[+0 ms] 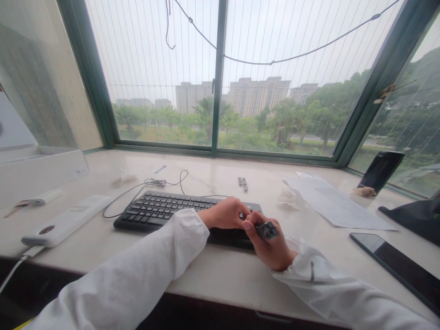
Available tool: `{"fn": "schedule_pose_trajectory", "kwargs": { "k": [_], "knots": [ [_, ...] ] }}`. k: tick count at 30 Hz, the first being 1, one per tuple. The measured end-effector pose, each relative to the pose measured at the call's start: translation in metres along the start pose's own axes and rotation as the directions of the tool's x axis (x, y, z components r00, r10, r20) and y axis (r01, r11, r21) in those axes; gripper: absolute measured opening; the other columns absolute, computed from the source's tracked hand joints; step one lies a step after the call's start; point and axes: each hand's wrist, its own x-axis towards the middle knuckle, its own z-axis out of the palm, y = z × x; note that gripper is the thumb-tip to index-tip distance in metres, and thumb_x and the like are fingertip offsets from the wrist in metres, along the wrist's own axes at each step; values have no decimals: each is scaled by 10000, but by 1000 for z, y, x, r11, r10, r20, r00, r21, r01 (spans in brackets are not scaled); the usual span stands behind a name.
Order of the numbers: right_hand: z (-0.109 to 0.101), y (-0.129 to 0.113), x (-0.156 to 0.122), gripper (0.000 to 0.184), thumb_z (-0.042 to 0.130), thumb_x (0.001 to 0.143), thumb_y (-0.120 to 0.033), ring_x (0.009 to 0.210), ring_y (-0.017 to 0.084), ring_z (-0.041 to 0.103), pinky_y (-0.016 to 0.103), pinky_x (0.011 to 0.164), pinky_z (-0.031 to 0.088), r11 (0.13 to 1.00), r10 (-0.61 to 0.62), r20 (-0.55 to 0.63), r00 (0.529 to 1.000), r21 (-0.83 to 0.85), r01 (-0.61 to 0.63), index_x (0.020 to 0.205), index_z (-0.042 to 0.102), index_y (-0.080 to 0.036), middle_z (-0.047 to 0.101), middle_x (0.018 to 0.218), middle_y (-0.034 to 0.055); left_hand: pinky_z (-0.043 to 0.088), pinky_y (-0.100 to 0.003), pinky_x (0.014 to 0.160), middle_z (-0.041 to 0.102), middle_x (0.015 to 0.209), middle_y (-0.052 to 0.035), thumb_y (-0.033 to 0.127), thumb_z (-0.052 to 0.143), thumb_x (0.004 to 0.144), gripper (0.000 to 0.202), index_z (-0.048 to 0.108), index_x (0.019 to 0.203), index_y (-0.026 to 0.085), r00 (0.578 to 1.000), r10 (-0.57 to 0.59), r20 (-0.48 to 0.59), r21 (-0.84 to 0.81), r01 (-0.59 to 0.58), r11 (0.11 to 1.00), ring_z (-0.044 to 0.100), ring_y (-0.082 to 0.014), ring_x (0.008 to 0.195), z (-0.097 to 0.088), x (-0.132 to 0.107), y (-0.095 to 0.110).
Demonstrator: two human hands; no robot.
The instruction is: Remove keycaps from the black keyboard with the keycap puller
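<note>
A black keyboard lies on the pale sill-like table, its right part hidden under both hands. My left hand rests over the keyboard's right side, fingers bent and closed near the right hand's fingertips; what they grip, if anything, is hidden. My right hand is wrapped round a dark-handled tool, with the handle's end facing me. The tool's working end is hidden behind the fingers, so its kind is unclear. Several loose grey keycaps sit behind the keyboard.
A white power bank with a cable lies at left, near a white box. Crumpled tissue, paper sheets and a phone are at right. Another dark phone-like device leans by the window.
</note>
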Motion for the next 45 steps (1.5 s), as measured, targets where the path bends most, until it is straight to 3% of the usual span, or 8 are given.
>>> {"fn": "schedule_pose_trajectory", "kwargs": {
  "k": [4,11,16,20,24,31,40,45],
  "knots": [
    [-1,7,6,337,482,929,-383,511,96,331,245,491,299,998,64,-116,991,35,-61,654,392,-210,359,559,-50,289,-180,518,476,542,41,395,650,754,338,659,634,79,1000,-1,-30,2,1,1000,366,-58,545,-1,0,3],
    [-18,12,29,402,503,921,-448,410,74,279,252,417,235,907,229,-314,921,414,-84,639,315,-231,293,491,-80,363,-188,564,705,716,-28,443,707,745,333,775,875,144,997,-70,30,-68,72,995,544,-100,622,-3,1,11],
    [-42,19,46,429,556,890,-447,397,67,245,250,404,196,913,233,-416,879,404,-50,614,312,-226,255,479,-88,397,-192,609,722,765,-35,404,702,767,281,773,874,154,998,-51,38,-72,54,996,585,-110,668,-5,1,11],
    [-51,25,50,445,587,860,-472,401,70,266,251,408,213,927,253,-381,889,360,-110,592,334,-222,297,454,-82,397,-192,612,712,778,-27,398,672,802,270,761,909,166,999,-35,0,-24,35,999,585,-105,674,-5,2,15],
    [-50,30,48,441,571,851,-516,420,83,317,254,430,261,964,240,-350,906,194,-180,586,384,-217,351,448,-68,395,-212,639,692,836,-13,456,652,810,312,734,1010,231,998,-15,-59,148,24,989,598,-121,705,-1,1,24],
    [-47,30,46,469,528,871,-518,473,98,327,258,469,292,983,174,-278,945,-11,-185,551,371,-213,359,470,-49,402,-247,669,685,921,-1,501,602,834,309,715,1030,290,997,8,-81,369,23,929,629,-164,775,14,0,37],
    [-49,42,47,450,550,859,-508,466,98,331,257,468,286,972,226,-279,933,11,-233,559,398,-209,369,469,-51,433,-240,740,695,919,11,392,639,827,206,645,935,217,994,65,-90,298,-36,954,637,-162,831,14,2,33],
    [-53,46,50,456,571,830,-548,438,88,333,252,451,276,949,311,-216,926,119,-291,574,417,-203,373,455,-59,433,-210,662,695,917,27,326,640,841,169,626,963,210,970,41,-238,203,9,979,581,-93,653,6,3,27]
  ]
}}
